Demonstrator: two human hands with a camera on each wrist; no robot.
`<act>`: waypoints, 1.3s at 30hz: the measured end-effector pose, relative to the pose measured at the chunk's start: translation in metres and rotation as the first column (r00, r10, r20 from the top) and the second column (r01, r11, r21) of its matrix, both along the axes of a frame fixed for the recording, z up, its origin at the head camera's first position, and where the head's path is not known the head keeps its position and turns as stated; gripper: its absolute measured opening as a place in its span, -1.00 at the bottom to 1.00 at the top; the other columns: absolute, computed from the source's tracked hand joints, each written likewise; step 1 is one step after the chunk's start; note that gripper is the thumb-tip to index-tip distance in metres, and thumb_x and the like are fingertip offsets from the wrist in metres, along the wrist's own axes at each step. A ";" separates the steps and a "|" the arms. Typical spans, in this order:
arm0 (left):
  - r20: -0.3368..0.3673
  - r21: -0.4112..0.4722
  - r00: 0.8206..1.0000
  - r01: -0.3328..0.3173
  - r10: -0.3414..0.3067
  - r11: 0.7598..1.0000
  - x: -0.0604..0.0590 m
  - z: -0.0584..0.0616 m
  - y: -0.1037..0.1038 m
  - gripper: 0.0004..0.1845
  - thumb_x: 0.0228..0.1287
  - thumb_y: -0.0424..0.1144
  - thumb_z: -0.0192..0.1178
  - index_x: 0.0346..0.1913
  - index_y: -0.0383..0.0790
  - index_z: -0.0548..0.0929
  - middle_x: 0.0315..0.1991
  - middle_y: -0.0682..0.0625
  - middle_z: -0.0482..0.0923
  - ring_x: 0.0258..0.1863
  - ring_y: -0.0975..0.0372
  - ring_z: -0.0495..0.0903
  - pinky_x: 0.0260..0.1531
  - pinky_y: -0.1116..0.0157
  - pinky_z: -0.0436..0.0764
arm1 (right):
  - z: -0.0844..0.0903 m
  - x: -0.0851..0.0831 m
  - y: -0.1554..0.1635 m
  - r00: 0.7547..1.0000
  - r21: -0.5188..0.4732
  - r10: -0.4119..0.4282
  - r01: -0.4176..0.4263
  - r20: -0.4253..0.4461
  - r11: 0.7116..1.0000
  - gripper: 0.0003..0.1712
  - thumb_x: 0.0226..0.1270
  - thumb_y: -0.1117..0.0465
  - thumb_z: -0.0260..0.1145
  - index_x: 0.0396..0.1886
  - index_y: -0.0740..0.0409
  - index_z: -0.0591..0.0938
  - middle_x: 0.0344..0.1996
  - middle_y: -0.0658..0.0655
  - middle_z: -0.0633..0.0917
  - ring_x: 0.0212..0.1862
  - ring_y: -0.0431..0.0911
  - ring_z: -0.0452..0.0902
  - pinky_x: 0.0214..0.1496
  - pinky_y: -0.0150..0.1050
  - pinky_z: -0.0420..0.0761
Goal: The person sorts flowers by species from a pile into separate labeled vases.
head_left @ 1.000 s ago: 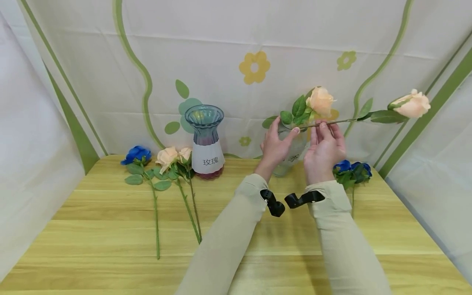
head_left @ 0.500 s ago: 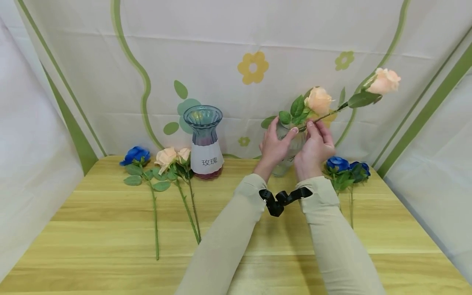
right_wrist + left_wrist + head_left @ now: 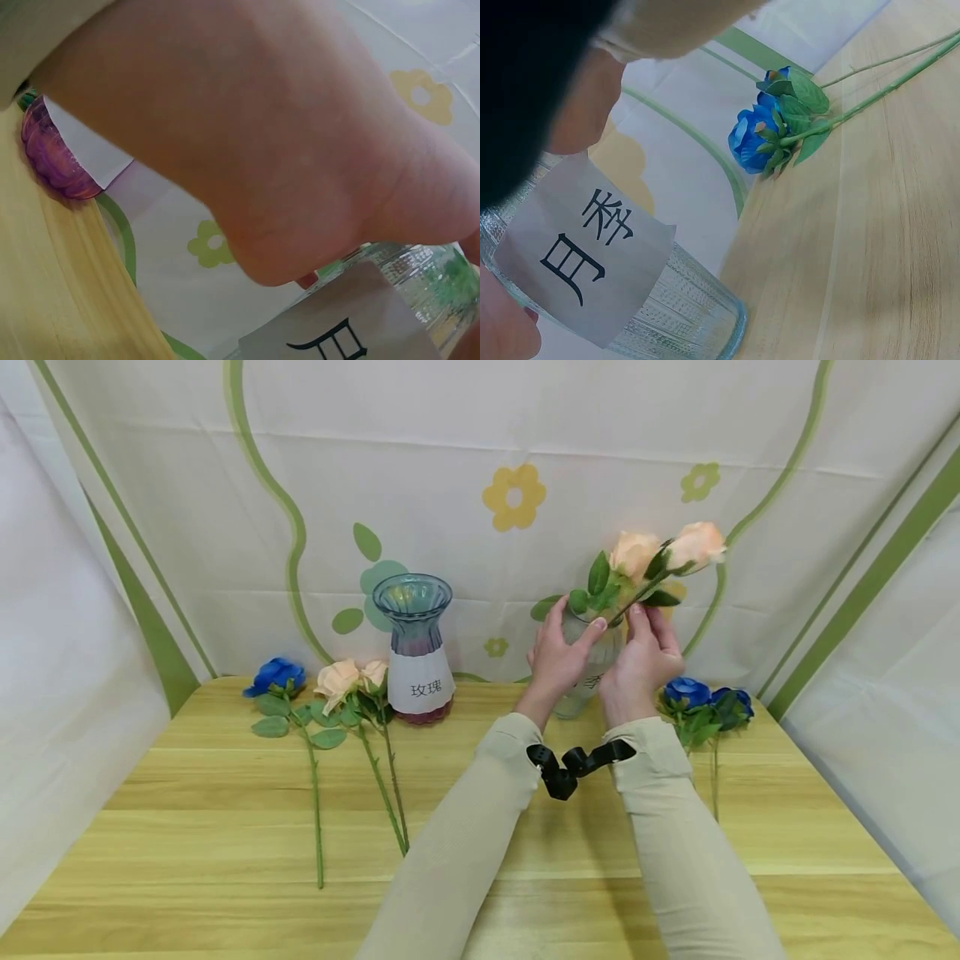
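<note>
My left hand [image 3: 558, 656] grips the neck of a clear ribbed glass vase [image 3: 577, 702], thumb across the near side and fingers round the left. A white paper label [image 3: 585, 255] with black characters covers its side. One peach rose [image 3: 633, 556] with green leaves stands in the vase, leaning right. A second peach rose [image 3: 696, 546], slightly blurred, leans further right, its stem sloping into the mouth. Along the vase's right side lies my right hand [image 3: 641, 652], fingers raised and loosely bent, fingertips by this stem. In the right wrist view the palm mostly hides the vase.
A blue-to-purple glass vase [image 3: 416, 627] with a white label stands left of the hands. Beside it lie two peach roses [image 3: 339, 683] and a blue rose [image 3: 277, 677]. Blue roses [image 3: 686, 692] lie right of the right hand. A printed cloth [image 3: 420, 468] hangs behind the table.
The second rose has swung from nearly level to a steep lean, and its stem has slid down into the vase. My right hand moved left, then stayed; my left hand keeps its grip.
</note>
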State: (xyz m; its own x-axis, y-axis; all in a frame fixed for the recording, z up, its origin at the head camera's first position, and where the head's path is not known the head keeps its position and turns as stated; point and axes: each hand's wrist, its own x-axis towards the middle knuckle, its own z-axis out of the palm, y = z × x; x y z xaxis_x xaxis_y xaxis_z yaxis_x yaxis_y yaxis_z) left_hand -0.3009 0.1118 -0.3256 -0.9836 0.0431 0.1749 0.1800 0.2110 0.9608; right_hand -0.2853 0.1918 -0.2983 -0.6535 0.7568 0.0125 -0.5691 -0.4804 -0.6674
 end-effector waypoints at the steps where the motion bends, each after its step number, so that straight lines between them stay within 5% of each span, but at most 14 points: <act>1: 0.000 -0.001 1.000 0.000 0.000 1.000 0.000 0.000 0.000 -0.15 0.45 0.26 0.22 0.69 0.21 0.16 0.69 0.10 0.19 0.68 0.06 0.18 0.62 -0.17 -0.01 | -0.001 0.000 0.000 1.000 -0.002 0.001 -0.001 -0.002 1.000 -0.81 0.31 0.44 0.50 -0.09 0.28 0.84 -0.08 0.15 0.85 0.09 0.01 0.76 0.29 -0.21 0.68; 8: 0.006 0.011 1.000 0.014 -0.014 1.000 0.001 0.000 0.000 -0.14 0.46 0.28 0.21 0.70 0.21 0.14 0.70 0.11 0.16 0.70 0.06 0.14 0.64 -0.18 -0.06 | -0.008 0.007 0.012 0.994 -0.049 0.093 -0.090 0.063 0.995 -0.77 0.26 0.52 0.49 -0.11 0.27 0.83 -0.13 0.09 0.79 -0.04 -0.06 0.78 0.39 -0.19 0.63; 13: 0.014 0.018 1.000 0.019 -0.019 1.000 0.002 0.000 0.000 -0.14 0.45 0.30 0.21 0.70 0.26 0.13 0.70 0.15 0.15 0.70 0.06 0.13 0.65 -0.19 -0.08 | -0.012 0.020 0.036 0.949 -0.037 0.267 -0.265 0.170 0.964 -0.67 0.36 0.48 0.43 0.06 0.17 0.80 -0.04 0.05 0.83 0.10 -0.03 0.78 0.54 -0.26 0.48; 20: 0.024 0.015 1.000 0.019 -0.019 1.000 0.002 0.000 -0.001 -0.15 0.46 0.32 0.19 0.69 0.32 0.11 0.70 0.16 0.14 0.70 0.06 0.12 0.65 -0.20 -0.08 | -0.031 0.039 0.058 0.840 0.208 0.407 -0.497 0.360 0.842 -0.35 0.49 0.28 0.41 0.53 0.00 0.53 0.52 0.09 0.54 0.53 -0.06 0.48 0.70 -0.18 0.26; 30: 0.023 -0.013 1.000 0.013 -0.013 1.000 0.000 0.002 -0.005 -0.16 0.48 0.32 0.17 0.70 0.31 0.10 0.70 0.16 0.15 0.69 0.08 0.15 0.66 -0.19 -0.08 | -0.054 0.048 0.047 0.767 0.430 0.374 -0.614 0.521 0.662 -0.19 0.52 0.22 0.40 0.67 -0.09 0.32 0.67 0.04 0.32 0.63 -0.07 0.32 0.62 -0.21 0.38; 35: 0.018 -0.024 1.000 0.020 -0.019 1.000 0.000 0.004 -0.007 -0.15 0.48 0.31 0.18 0.70 0.28 0.10 0.70 0.15 0.15 0.69 0.07 0.15 0.66 -0.21 -0.09 | -0.054 0.050 0.042 0.755 0.460 0.364 -0.633 0.545 0.623 -0.15 0.53 0.21 0.38 0.70 -0.14 0.24 0.70 0.02 0.25 0.66 -0.03 0.27 0.69 -0.10 0.28; 39: 0.046 -0.015 0.997 0.056 -0.055 0.998 0.003 0.007 -0.006 -0.14 0.49 0.29 0.20 0.71 0.26 0.10 0.71 0.13 0.15 0.70 0.05 0.15 0.67 -0.24 -0.09 | -0.053 0.056 0.046 0.746 0.455 0.358 -0.640 0.562 0.620 -0.13 0.53 0.21 0.38 0.71 -0.16 0.22 0.71 0.01 0.22 0.67 -0.02 0.24 0.71 -0.07 0.24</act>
State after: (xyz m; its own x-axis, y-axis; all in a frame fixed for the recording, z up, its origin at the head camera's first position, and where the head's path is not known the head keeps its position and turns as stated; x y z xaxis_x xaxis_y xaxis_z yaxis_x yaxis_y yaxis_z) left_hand -0.2983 0.1060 -0.3186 -0.9866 0.1004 0.1286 0.1479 0.2179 0.9647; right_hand -0.2292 0.2373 -0.3515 -0.9739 0.2263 -0.0142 0.0063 -0.0353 -0.9994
